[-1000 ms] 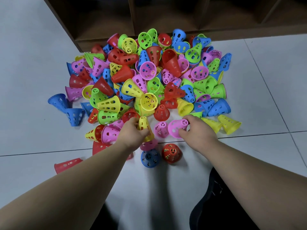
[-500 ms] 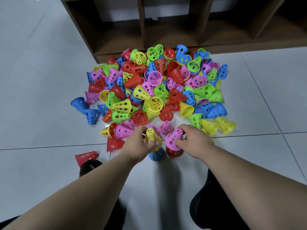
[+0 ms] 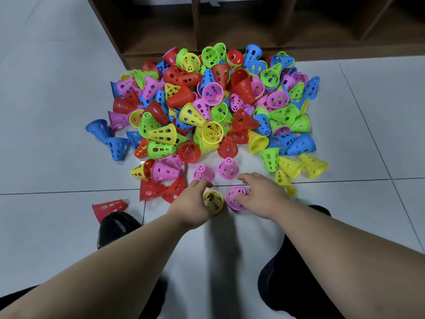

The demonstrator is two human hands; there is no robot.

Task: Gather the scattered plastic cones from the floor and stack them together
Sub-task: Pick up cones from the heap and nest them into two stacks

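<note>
Our left hand point(image 3: 193, 206) is curled around a yellow cone point(image 3: 213, 201), and our right hand point(image 3: 259, 195) grips a pink cone point(image 3: 235, 198), fingers point(image 3: 247, 178) partly spread over it. The two cones sit just beside each other between our hands. Beyond our hands lies the heap of cones point(image 3: 207, 107) on the floor point(image 3: 57, 157), two more pink ones nearest our fingertips.

Our hands point(image 3: 193, 203) covering part of the yellow cone point(image 3: 213, 201), our shelf point(image 3: 230, 24) cropped at top, buried cones point(image 3: 207, 107) uncountable
</note>
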